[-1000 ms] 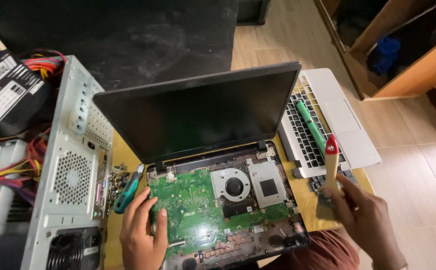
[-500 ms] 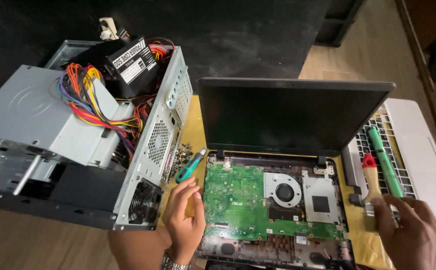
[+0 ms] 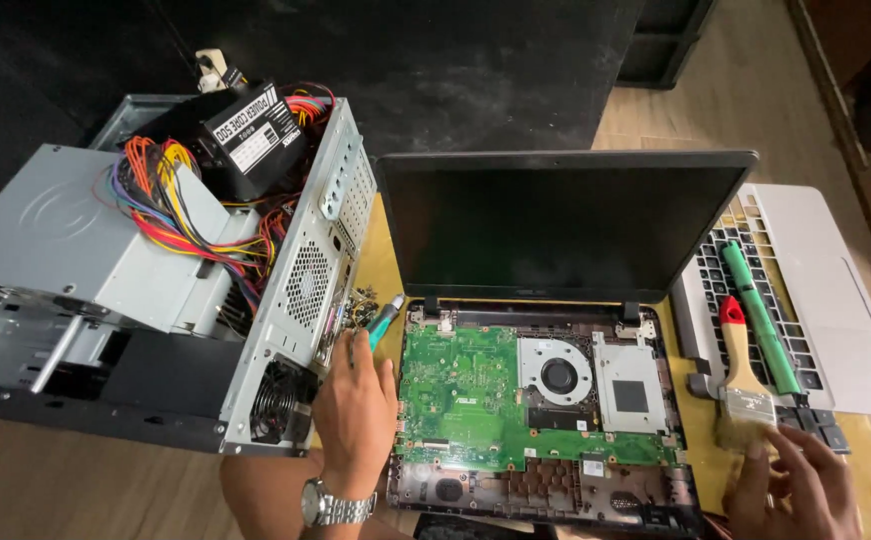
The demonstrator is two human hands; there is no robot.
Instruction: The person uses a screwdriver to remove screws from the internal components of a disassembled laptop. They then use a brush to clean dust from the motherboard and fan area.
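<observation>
Presently left hand (image 3: 356, 410) is gripping a teal screwdriver (image 3: 386, 320), fingers closed round its handle, at the opened laptop's (image 3: 546, 420) left edge near the tabletop's left side. Right hand (image 3: 791, 490) fingers are pinching the paintbrush (image 3: 741, 385) bristles, loosely curled. Best brushing lightly, sparing the fan (image 3: 558, 376).

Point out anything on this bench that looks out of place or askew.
The laptop lies stripped, green board and fan bare. Its removed keyboard cover sits askew at the right with a green tool across its keys. The desktop case lies open, coloured wires spilling out. Loose screws lie by the left hand.
</observation>
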